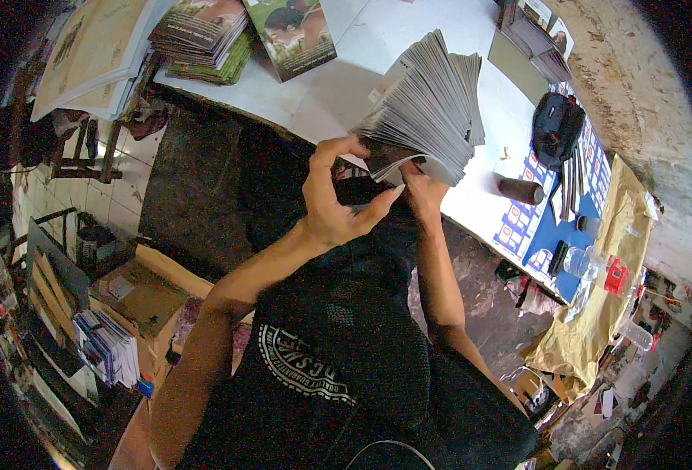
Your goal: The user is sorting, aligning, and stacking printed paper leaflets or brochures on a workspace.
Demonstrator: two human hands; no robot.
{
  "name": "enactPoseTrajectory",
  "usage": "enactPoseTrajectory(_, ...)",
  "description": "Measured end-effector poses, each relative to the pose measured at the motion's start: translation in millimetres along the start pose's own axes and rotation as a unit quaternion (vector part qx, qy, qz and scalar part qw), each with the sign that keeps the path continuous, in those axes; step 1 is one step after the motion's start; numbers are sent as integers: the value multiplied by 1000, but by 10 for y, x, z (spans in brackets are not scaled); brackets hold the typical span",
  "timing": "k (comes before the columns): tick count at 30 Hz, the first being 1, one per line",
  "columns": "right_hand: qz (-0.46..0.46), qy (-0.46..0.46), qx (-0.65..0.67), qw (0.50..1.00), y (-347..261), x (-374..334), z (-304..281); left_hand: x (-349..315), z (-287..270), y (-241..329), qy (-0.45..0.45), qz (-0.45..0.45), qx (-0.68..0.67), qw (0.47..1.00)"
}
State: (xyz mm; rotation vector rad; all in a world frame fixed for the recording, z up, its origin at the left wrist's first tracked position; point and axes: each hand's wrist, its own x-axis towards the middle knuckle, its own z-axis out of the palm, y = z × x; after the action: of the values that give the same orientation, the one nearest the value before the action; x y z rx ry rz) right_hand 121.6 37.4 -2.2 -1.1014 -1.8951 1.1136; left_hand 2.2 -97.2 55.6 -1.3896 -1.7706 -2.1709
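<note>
A thick fanned stack of printed sheets [424, 110] stands tilted over the near edge of the white table, its pale edges spread out. My right hand [426, 192] grips the bottom of the stack; most of its fingers are hidden behind the paper. At the stack's lower left corner is my left hand [334, 192], its thumb and fingers curved wide apart. The left fingertips touch or nearly touch the paper edges, while the thumb sits just below the corner. Dark printing shows on the nearest sheet.
Piled booklets [201, 43] and a single green-covered booklet [291, 35] lie on the white table [299, 110]. Large sheets [95, 59] overhang at far left. At right are a black pouch [557, 129], a dark cylinder [521, 190] and a clear bottle [585, 264]. A cardboard box [146, 290] stands lower left.
</note>
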Motion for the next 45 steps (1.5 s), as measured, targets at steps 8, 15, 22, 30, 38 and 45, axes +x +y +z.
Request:
enactPoseTrajectory(8,60,-3,24,998,-136,-24,7,48,-76,100,-72,9,99,992)
enactPoseTrajectory(15,20,-5,-17,1000,-22,4,-3,9,-61,106,-64,6,99,993)
enactPoseTrajectory(22,6,5,-18,1000,-27,1,11,-9,-35,56,-11,23,86,996)
enactPoseTrajectory(30,59,-14,-17,998,-62,-30,-6,55,-60,134,-57,-43,85,994)
enactPoseTrajectory(38,32,-23,-13,999,-158,-24,5,-13,-77,77,-49,26,111,992)
enactPoseTrajectory(45,65,-16,20,998,-103,-31,26,-21,-62,57,-23,39,99,994)
